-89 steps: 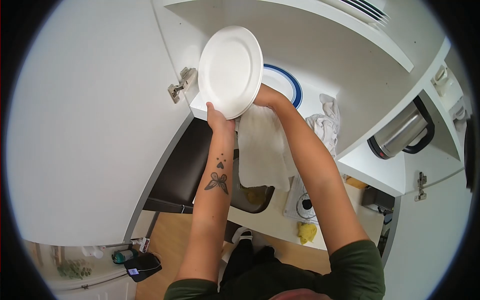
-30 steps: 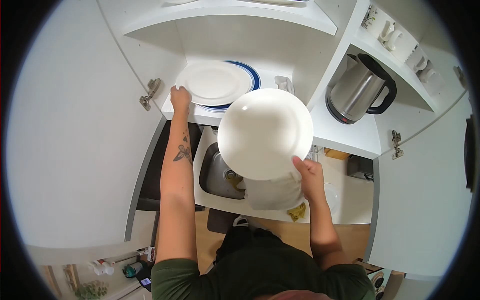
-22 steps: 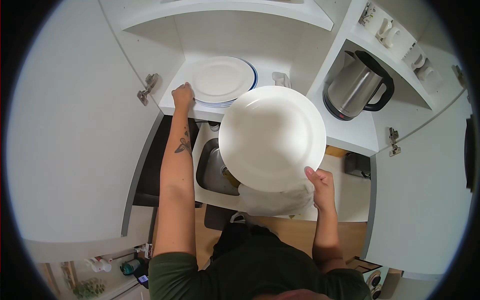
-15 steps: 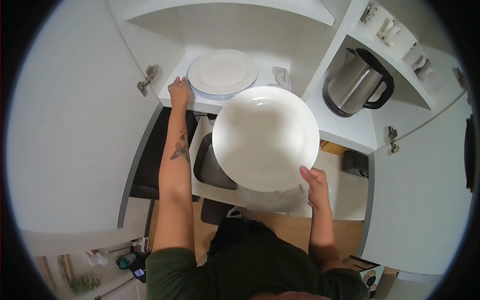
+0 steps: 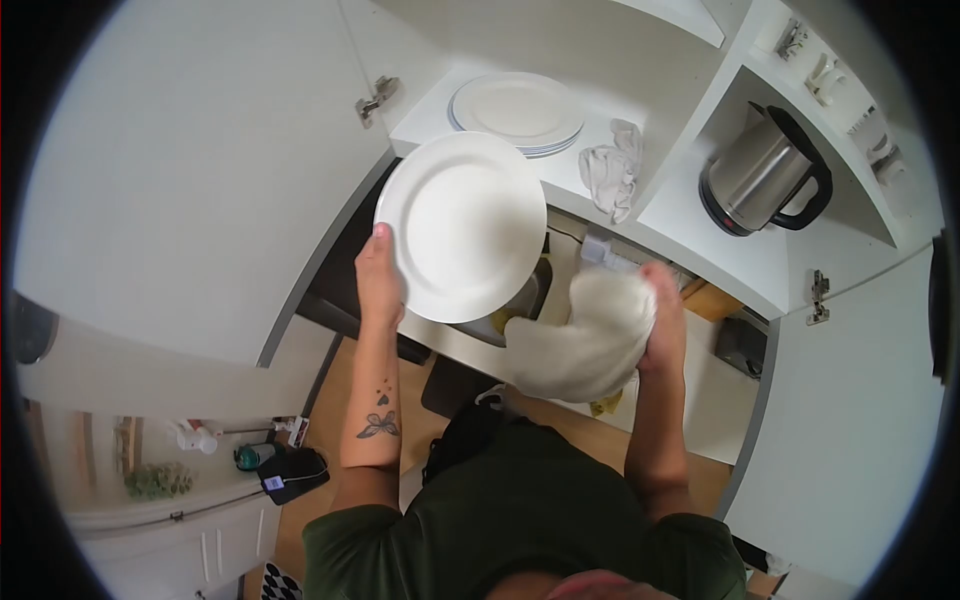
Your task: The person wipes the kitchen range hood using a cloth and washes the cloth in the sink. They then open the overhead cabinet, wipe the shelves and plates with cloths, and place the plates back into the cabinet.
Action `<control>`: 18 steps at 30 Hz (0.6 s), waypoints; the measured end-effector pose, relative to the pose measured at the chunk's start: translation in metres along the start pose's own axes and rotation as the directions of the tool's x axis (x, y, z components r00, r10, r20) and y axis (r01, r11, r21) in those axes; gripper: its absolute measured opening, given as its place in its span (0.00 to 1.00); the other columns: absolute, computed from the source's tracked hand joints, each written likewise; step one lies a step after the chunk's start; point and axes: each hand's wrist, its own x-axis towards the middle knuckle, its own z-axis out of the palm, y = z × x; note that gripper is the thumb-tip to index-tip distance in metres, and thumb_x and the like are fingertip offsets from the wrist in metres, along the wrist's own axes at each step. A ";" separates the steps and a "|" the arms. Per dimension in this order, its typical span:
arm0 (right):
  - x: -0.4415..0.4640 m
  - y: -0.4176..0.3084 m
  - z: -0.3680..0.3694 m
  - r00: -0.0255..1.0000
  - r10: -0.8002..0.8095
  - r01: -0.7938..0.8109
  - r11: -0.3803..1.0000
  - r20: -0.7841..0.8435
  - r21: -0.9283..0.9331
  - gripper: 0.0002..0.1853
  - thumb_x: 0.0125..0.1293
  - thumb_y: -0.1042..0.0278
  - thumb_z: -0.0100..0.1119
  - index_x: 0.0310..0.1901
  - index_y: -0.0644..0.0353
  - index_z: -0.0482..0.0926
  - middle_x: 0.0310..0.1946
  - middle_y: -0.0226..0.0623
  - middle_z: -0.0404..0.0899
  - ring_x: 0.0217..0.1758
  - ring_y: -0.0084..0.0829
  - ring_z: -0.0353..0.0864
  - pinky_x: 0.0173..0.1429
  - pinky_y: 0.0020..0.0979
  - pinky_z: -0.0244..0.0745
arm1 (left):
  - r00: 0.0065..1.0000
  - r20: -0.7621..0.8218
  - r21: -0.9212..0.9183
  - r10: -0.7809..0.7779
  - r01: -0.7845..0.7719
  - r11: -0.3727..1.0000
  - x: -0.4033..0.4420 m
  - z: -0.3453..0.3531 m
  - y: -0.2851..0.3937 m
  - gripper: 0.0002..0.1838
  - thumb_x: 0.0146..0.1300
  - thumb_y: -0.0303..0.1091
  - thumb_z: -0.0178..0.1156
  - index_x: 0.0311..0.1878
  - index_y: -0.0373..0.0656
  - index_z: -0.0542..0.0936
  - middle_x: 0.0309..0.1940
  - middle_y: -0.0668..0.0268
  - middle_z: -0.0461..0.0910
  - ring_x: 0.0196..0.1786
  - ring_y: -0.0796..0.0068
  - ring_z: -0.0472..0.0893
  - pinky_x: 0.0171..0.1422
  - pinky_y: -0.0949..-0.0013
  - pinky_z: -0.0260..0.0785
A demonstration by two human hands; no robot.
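My left hand [image 5: 379, 278] grips the left edge of a round white plate [image 5: 462, 228], its thumb on the rim and its face tilted up towards me. To the right, my right hand [image 5: 664, 318] is closed on a pale cloth [image 5: 580, 340] that hangs below and to the left of it, slightly blurred. Plate and cloth are apart. Behind the held plate, a stack of plates [image 5: 518, 108] rests on the cabinet shelf. A crumpled whitish cloth [image 5: 611, 170] lies on that shelf, right of the stack.
A steel kettle [image 5: 757, 172] stands in the right compartment, below a shelf of mugs [image 5: 825, 80]. Cabinet doors stand open at left [image 5: 190, 180] and right [image 5: 850, 430]. Below are a sink [image 5: 530, 300], a yellow cloth [image 5: 606, 404] and a dark box [image 5: 741, 347] on the counter.
My left hand has left the shelf's edge and now holds the plate, which has moved left. My right hand has released the plate and holds the cloth out to the right. The view has turned.
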 end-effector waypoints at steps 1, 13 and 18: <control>0.002 -0.010 0.028 0.995 -0.055 0.064 0.992 -0.083 0.106 0.10 0.69 0.61 0.43 0.40 0.60 0.67 0.33 0.32 0.74 0.34 0.23 0.75 0.35 0.24 0.74 | 0.998 -0.001 0.133 0.059 -0.058 0.989 -0.005 -0.001 -0.006 0.27 0.69 0.47 0.43 0.47 0.26 0.75 0.40 0.57 0.79 0.39 0.75 0.76 0.47 0.73 0.68; 0.075 0.034 0.123 0.639 -0.582 0.645 0.051 0.502 -0.763 0.27 0.59 0.69 0.47 0.63 0.60 0.61 0.66 0.49 0.53 0.68 0.56 0.49 0.67 0.51 0.49 | 0.929 -0.123 0.082 0.349 -0.341 0.936 -0.072 0.023 0.006 0.25 0.69 0.47 0.45 0.44 0.28 0.75 0.34 0.64 0.78 0.36 0.80 0.73 0.42 0.77 0.65; 0.021 0.058 0.159 0.453 -0.473 0.881 0.110 0.756 -0.460 0.32 0.53 0.74 0.48 0.64 0.59 0.59 0.65 0.44 0.56 0.61 0.50 0.59 0.62 0.46 0.57 | 0.917 -0.110 0.052 0.382 -0.379 0.924 -0.055 0.023 0.022 0.22 0.69 0.43 0.45 0.43 0.30 0.75 0.34 0.64 0.78 0.36 0.80 0.73 0.40 0.77 0.65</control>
